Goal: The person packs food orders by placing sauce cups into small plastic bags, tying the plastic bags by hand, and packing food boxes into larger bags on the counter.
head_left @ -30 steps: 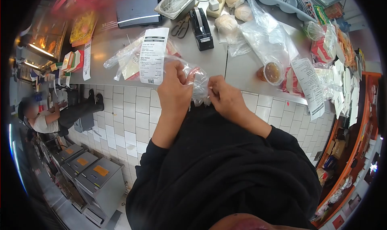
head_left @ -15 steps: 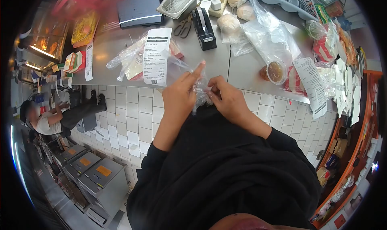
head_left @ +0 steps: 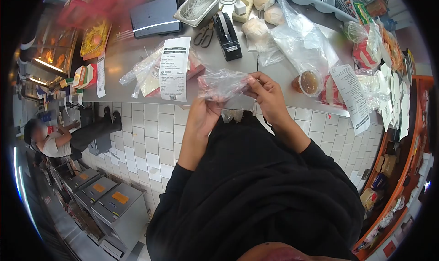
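A crumpled clear plastic bag [head_left: 224,83] is stretched between my two hands just over the counter's front edge. My right hand [head_left: 269,92] pinches the bag's right end between thumb and fingers. At its lower left, my left hand [head_left: 206,112] holds the bag, its fingertips partly covered by the plastic. Left of my hands lies a plastic-wrapped package [head_left: 151,71] with red and cream parts. A printed receipt [head_left: 174,69] rests on top of it.
Behind the bag stand a black tape dispenser [head_left: 227,39], scissors [head_left: 204,36] and a metal tray [head_left: 200,7]. To the right are a lidded sauce cup [head_left: 309,83], a large plastic bag [head_left: 304,43] and another receipt [head_left: 351,96]. A person [head_left: 57,139] is at far left.
The plastic bag has risen from the counter edge and spread wider between my hands. My left hand has moved down and turned, its fingers now partly under the plastic; my right hand has lifted slightly.
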`<act>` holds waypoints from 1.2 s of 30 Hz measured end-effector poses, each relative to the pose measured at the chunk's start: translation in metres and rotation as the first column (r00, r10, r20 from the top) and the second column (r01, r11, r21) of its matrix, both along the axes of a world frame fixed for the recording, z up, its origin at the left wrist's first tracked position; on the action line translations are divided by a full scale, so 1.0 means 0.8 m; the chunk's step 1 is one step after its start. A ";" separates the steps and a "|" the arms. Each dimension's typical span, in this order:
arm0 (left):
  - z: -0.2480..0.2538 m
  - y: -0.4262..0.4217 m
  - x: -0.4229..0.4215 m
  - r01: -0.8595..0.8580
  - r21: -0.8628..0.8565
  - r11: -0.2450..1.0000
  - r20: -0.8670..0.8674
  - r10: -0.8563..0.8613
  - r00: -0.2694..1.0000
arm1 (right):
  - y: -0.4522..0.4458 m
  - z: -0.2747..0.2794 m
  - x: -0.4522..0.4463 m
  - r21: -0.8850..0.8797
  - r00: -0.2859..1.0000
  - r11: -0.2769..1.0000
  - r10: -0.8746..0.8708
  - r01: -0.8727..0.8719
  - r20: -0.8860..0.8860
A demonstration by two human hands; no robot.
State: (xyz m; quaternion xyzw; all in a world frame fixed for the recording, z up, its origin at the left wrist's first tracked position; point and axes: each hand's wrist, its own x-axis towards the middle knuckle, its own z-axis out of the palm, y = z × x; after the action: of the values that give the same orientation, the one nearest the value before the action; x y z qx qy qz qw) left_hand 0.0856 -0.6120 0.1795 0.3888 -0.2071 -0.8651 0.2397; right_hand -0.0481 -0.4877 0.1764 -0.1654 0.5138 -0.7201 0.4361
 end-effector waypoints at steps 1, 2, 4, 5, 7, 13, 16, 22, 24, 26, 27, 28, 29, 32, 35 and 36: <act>-0.015 0.003 0.006 0.090 0.050 0.995 -0.179 -0.080 0.981 | 0.001 -0.001 -0.001 -0.118 0.971 0.993 0.013 0.015 0.239; -0.026 0.006 0.009 0.186 0.086 0.979 -0.355 -0.145 0.924 | 0.003 0.000 -0.001 -0.116 0.970 0.993 0.009 0.020 0.242; -0.035 0.006 0.008 0.279 0.021 0.960 -0.431 -0.243 0.869 | 0.005 0.002 -0.002 -0.193 0.914 0.981 0.063 0.017 0.401; -0.035 0.009 0.006 0.324 -0.015 0.946 -0.466 -0.293 0.835 | 0.006 0.000 -0.003 -0.194 0.913 0.981 0.061 0.020 0.403; -0.014 0.023 -0.008 0.368 -0.049 0.929 -0.360 -0.360 0.861 | 0.008 -0.003 -0.005 -0.123 0.891 0.991 0.003 0.059 0.454; 0.014 0.038 -0.018 0.514 -0.198 0.834 0.024 -0.520 0.854 | 0.023 -0.004 -0.011 -0.209 0.934 0.973 -0.014 0.094 0.356; 0.000 0.024 -0.005 0.384 -0.354 0.853 0.001 -0.410 0.912 | 0.030 -0.005 -0.003 -0.116 0.947 0.993 0.042 -0.005 0.318; 0.020 0.015 -0.010 0.473 -0.328 0.818 -0.002 -0.502 0.865 | 0.043 -0.014 0.002 -0.182 0.929 0.979 0.149 -0.090 0.339; 0.016 0.028 -0.017 0.433 -0.207 0.877 -0.009 -0.445 0.896 | 0.036 -0.003 0.006 -0.139 0.927 0.989 0.103 -0.056 0.362; 0.007 0.036 -0.017 0.386 -0.081 0.919 -0.011 -0.388 0.922 | 0.033 0.007 0.003 -0.092 0.923 0.996 0.053 -0.019 0.381; -0.001 0.039 -0.013 0.476 -0.053 0.878 -0.108 -0.479 0.871 | 0.034 0.008 -0.007 -0.047 0.973 0.999 -0.004 0.015 0.229; -0.004 0.045 -0.009 0.565 -0.032 0.824 -0.205 -0.559 0.804 | 0.036 0.007 -0.016 -0.007 0.996 0.998 -0.057 0.058 0.072; -0.001 0.051 -0.010 0.521 -0.015 0.853 -0.109 -0.519 0.848 | 0.039 -0.015 -0.025 0.118 0.977 0.992 -0.015 0.041 -0.213; 0.013 0.041 -0.016 0.498 -0.199 0.844 0.147 -0.477 0.867 | 0.040 -0.004 -0.014 0.059 0.955 0.998 0.008 0.010 -0.296; 0.003 0.034 -0.020 0.393 -0.421 0.817 0.187 -0.346 0.919 | 0.033 0.006 -0.005 -0.058 0.996 0.997 -0.061 0.058 -0.058; -0.001 0.030 -0.020 0.357 -0.491 0.794 0.193 -0.301 0.934 | 0.032 0.009 -0.001 -0.060 0.996 0.997 -0.062 0.058 -0.060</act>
State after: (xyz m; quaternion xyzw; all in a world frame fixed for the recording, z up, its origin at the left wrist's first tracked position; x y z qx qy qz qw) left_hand 0.0700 -0.5881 0.1788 0.3126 -0.5091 -0.7837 0.1700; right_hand -0.0489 -0.4625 0.1836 -0.1847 0.5108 -0.7419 0.3931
